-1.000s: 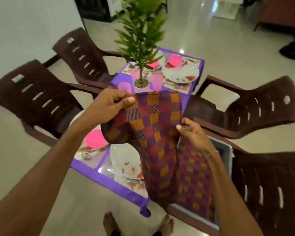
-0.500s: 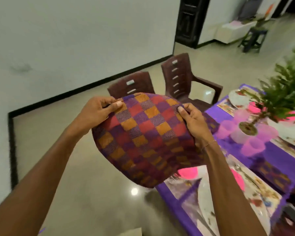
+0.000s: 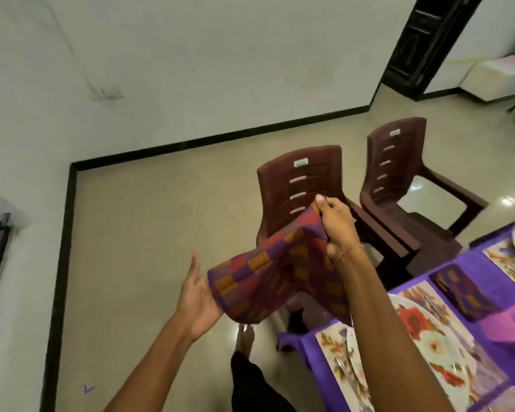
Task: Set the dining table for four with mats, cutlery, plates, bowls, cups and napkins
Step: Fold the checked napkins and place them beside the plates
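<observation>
Pinching napkin, right hand.

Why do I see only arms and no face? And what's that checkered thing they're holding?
The camera sits on the person's head and looks down, so you see only their arms. The right hand pinches a checked napkin by its top corner, and the open left hand touches its hanging fold. At the lower right is the table with a purple cloth. On it lie a flowered plate on a mat and another folded napkin. Two brown chairs stand beside it.
</observation>
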A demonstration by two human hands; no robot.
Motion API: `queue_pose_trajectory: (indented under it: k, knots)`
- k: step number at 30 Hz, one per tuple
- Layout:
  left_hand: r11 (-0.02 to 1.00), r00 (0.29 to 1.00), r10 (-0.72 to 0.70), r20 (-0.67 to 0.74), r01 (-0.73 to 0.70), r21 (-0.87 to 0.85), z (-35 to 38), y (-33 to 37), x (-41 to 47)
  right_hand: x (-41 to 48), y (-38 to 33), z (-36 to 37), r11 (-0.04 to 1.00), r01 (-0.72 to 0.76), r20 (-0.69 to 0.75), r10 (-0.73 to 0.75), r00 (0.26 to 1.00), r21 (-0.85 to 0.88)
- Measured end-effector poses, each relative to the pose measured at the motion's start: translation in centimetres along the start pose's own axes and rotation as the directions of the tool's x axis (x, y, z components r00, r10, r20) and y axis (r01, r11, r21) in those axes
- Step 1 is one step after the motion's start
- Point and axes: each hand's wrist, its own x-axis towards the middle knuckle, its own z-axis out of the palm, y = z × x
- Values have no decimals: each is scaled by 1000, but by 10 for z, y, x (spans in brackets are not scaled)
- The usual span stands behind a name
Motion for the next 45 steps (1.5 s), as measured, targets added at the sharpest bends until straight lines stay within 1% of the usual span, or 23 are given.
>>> queue_pose_trajectory:
  k: [2, 4, 6, 9, 11, 16, 19, 21, 22, 24, 26, 28, 30, 32, 35, 37, 39, 40, 41, 42, 43, 44, 45]
  knots:
    - [989, 998, 49, 33, -53, 137, 1, 42, 30, 37, -1, 15, 998, -44, 59, 41, 997, 50]
    - [955, 996, 79, 33, -85, 283, 6, 89, 62, 72, -5, 30, 988, -128, 242, 104, 965, 84]
    - [928, 991, 132, -8, -120, 352, 14, 136, 95, 103, -5, 41, 983, -184, 457, 164, 874, 0]
    - [896, 974, 217, -69, -170, 411, 25, 197, 137, 145, 1, 65, 980, -182, 597, 197, 778, -85]
    - [858, 969, 241, -54, -186, 479, 28, 237, 161, 170, -6, 93, 981, -182, 599, 182, 780, -62]
    - [683, 967, 242, 74, -224, 696, 26, 324, 212, 232, -33, 154, 995, -88, 464, 58, 884, 45]
    - [578, 914, 364, 178, -372, 727, 25, 377, 249, 271, -52, 181, 995, 60, 365, -86, 927, 83]
    - [488, 844, 444, 300, -509, 709, 23, 417, 279, 301, -67, 205, 975, 216, 323, -221, 920, 50]
    - [440, 812, 449, 373, -564, 699, 25, 434, 290, 313, -75, 217, 953, 302, 334, -293, 896, 26]
    - [297, 764, 415, 494, -627, 721, 22, 473, 321, 346, -83, 244, 899, 439, 392, -408, 825, 12]
    - [104, 688, 385, 615, -695, 712, 22, 511, 350, 379, -90, 273, 848, 530, 452, -474, 756, 3]
    - [-121, 596, 344, 726, -738, 663, 20, 544, 375, 401, -100, 301, 791, 610, 492, -510, 706, -54]
    - [-353, 486, 298, 822, -744, 567, 21, 579, 397, 416, -117, 328, 739, 670, 503, -552, 665, -76]
    - [-592, 334, 206, 920, -706, 389, 21, 606, 419, 427, -138, 349, 688, 718, 470, -603, 644, -102]
    - [-801, 177, 85, 981, -573, 172, 27, 639, 460, 452, -166, 368, 697, 698, 435, -583, 686, -167]
    - [-870, 68, -2, 998, -491, 31, 34, 655, 487, 469, -175, 370, 610, 751, 405, -638, 654, -252]
    - [-886, -21, -128, 992, -447, -124, 46, 671, 519, 494, -173, 361, 444, 811, 377, -726, 575, -381]
    - [-887, -60, -176, 983, -424, -184, 54, 678, 538, 507, -172, 355, 395, 801, 344, -751, 563, -449]
    - [-886, -91, -219, 971, -398, -237, 62, 684, 555, 515, -172, 350, 413, 764, 292, -749, 594, -495]
    - [-885, -120, -254, 960, -371, -280, 70, 688, 569, 521, -172, 346, 414, 741, 249, -758, 602, -529]
    - [-872, -150, -301, 942, -356, -335, 81, 692, 587, 527, -173, 340, 365, 743, 229, -794, 563, -561]
    - [-860, -184, -330, 926, -346, -375, 92, 694, 602, 532, -174, 335, 259, 749, 235, -844, 482, -610]
    - [-837, -227, -348, 909, -361, -411, 109, 693, 619, 539, -175, 327, 113, 742, 276, -883, 380, -660]
